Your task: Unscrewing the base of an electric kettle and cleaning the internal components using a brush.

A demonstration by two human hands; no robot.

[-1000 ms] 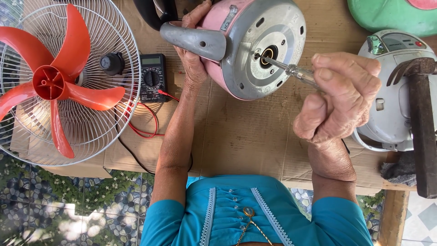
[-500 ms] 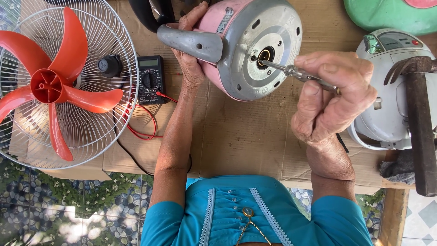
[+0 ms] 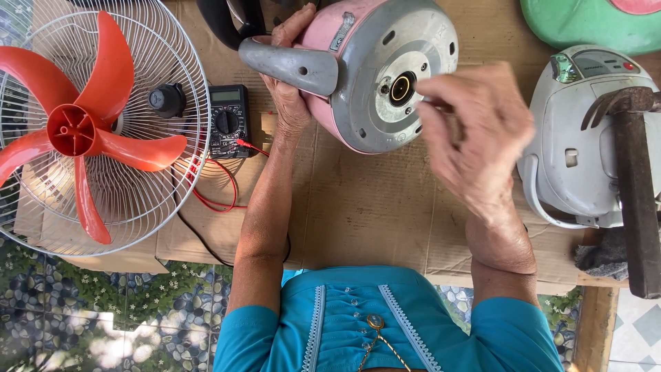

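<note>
Two bare hands over cardboard-covered tabletop (image 3: 372,207): left hand (image 3: 289,89), right hand (image 3: 475,131). One pink kettle (image 3: 372,62), base up, centre far. One red-bladed fan (image 3: 76,131) in white wire guard, left; blades number four. One black multimeter (image 3: 228,120), one black knob (image 3: 166,100) beside it. One white appliance (image 3: 578,145), right. One hammer (image 3: 637,186), far right. One green item (image 3: 592,21), far right corner.

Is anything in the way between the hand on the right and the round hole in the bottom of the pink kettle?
Nothing visible. The right hand is blurred, right beside the kettle base, with no object between it and the hole. The left hand holds the kettle on the far side, by the grey handle.
</note>
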